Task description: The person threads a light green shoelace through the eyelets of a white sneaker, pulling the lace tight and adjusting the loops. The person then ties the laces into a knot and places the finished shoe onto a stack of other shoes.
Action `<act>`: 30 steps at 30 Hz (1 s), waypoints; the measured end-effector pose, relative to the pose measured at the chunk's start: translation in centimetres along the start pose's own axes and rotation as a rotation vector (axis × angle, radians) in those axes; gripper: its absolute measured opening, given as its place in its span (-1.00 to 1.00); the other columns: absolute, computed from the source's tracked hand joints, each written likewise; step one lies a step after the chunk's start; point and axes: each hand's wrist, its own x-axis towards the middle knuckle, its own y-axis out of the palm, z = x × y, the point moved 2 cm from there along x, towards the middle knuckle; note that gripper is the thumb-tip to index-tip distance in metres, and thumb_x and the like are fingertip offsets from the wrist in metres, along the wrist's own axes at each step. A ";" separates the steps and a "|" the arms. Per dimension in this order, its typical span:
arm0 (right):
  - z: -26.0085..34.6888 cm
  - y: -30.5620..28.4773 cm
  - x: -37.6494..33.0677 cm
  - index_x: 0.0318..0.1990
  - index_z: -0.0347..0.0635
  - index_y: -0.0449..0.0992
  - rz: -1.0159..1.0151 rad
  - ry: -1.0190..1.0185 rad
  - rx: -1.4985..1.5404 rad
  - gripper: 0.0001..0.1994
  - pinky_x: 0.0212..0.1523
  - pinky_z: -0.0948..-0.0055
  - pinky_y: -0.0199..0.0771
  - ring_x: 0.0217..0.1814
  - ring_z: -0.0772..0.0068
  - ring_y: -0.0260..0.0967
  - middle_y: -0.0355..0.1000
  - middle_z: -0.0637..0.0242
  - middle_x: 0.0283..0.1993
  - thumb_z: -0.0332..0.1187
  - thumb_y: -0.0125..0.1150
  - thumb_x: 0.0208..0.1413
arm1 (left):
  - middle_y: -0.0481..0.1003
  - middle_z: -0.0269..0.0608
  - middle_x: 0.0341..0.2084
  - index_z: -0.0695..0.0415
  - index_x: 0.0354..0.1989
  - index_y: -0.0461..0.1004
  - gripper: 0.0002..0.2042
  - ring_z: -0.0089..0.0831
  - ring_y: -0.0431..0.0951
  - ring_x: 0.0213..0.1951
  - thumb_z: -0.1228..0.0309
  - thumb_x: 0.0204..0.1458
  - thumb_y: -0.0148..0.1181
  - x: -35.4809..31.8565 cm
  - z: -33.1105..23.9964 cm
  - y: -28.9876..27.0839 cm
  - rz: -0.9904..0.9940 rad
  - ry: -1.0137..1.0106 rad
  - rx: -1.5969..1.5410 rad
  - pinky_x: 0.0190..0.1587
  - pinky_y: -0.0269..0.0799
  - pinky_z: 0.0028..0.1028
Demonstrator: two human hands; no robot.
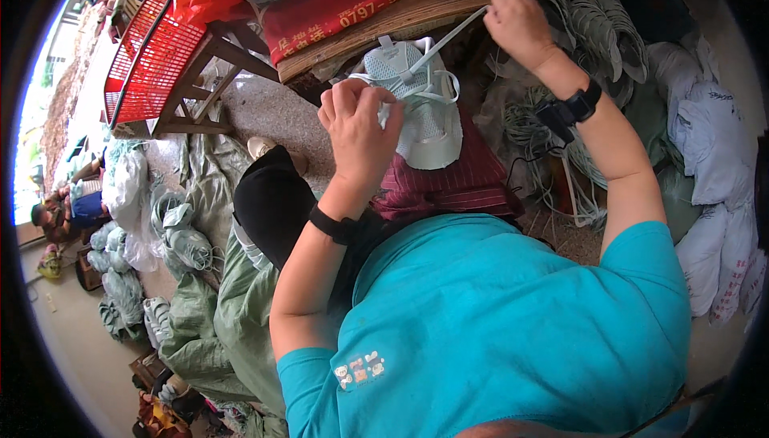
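While the pale mint mesh shoe upper (423,109) lies on the person's lap, resting on a dark red striped cloth (452,185) that pads the knee beneath it, both hands work its lace. Left hand (358,129) is curled narrow over the near left edge of the upper, fingertips pinched on the fabric and lace at the eyelets, apparently to pin the piece down so it does not slide. Right hand (517,17) is raised up and away from the upper, closed around the end of a white lace (452,33), which runs taut in a straight line from that fist down to the top of the upper; holding it high seems to keep the slack pulled through. Both wrists carry black bands, the right one with a watch-like device (573,108). Beyond the upper, a stack of flat boards topped with a red printed cloth (360,1) sits like a low bench edge. Right of the upper, heaps of similar pale green uppers (597,25) and white sacks (713,165) are piled within arm's reach. Left of the upper, a red plastic basket (152,57) rests on a wooden stool, and further bundles of greenish uppers (188,242) lie on grey-green sacking over the floor.
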 end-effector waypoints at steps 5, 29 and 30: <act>-7.8 -2.2 -2.2 -0.15 -0.22 0.43 -0.007 0.234 -0.154 -0.77 -0.14 0.05 0.47 -0.10 -0.09 0.42 0.38 0.13 -0.05 -0.38 0.11 0.02 | 0.39 -0.13 -0.40 0.13 -0.34 0.39 -0.80 -0.11 0.46 -0.31 0.49 -0.11 0.29 -0.9 2.6 0.2 0.127 0.009 -0.141 -0.25 0.38 -0.24; 9.0 -3.7 -1.3 -0.27 -0.22 0.48 0.485 0.082 0.468 -0.78 -0.22 0.27 0.42 -0.22 0.13 0.43 0.38 0.20 -0.26 -0.30 0.33 0.03 | 0.35 -0.05 -0.14 0.19 -0.20 0.48 -0.71 -0.06 0.35 -0.02 0.44 -0.12 0.36 2.7 2.1 -0.3 0.056 0.026 -0.063 0.04 0.36 -0.24; 10.0 -3.4 -1.8 -0.29 -0.23 0.48 0.504 0.037 0.423 -0.77 -0.23 0.28 0.42 -0.24 0.15 0.43 0.38 0.20 -0.29 -0.29 0.35 0.01 | 0.35 -0.05 -0.13 0.20 -0.21 0.48 -0.72 -0.06 0.35 -0.02 0.45 -0.12 0.36 3.0 2.0 0.1 0.102 0.035 -0.069 0.04 0.36 -0.24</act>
